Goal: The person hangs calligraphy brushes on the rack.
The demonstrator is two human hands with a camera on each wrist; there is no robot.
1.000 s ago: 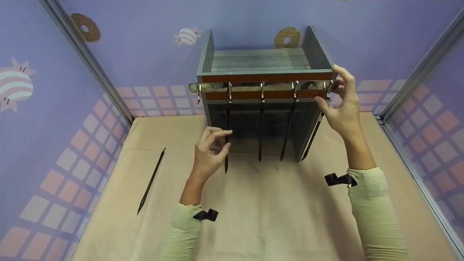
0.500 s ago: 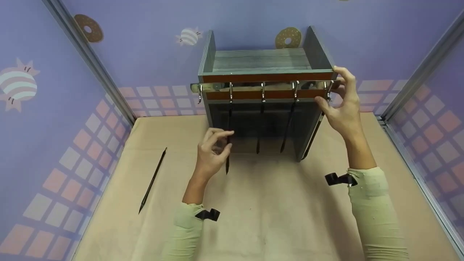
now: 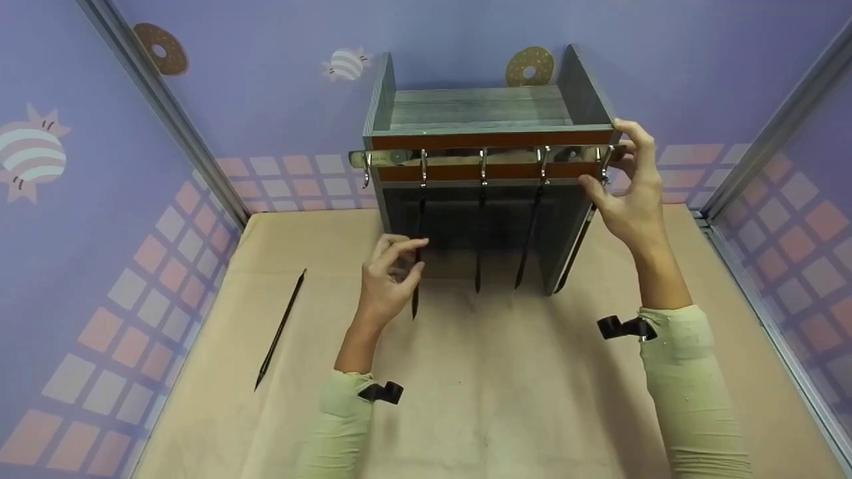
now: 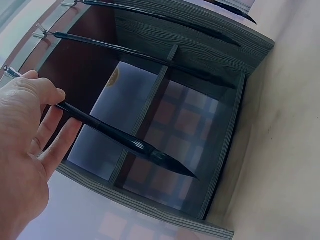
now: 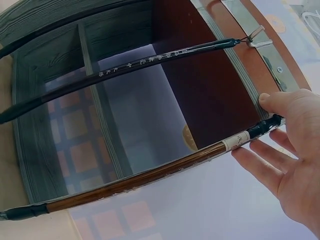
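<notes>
A grey wooden rack (image 3: 479, 113) stands on the table (image 3: 479, 386), its metal rail (image 3: 479, 158) of hooks carrying four hanging brushes. The left hand (image 3: 388, 283) pinches the leftmost brush (image 4: 120, 137) mid-shaft; the right hand (image 3: 629, 193) pinches the brown-handled brush (image 5: 150, 175) near its top at the end hook. These brushes look light, stiff and slim with delicate tips, best held by the shaft. The neighbouring brushes crowd close, and a spare brush (image 3: 279, 330) lies well left.
</notes>
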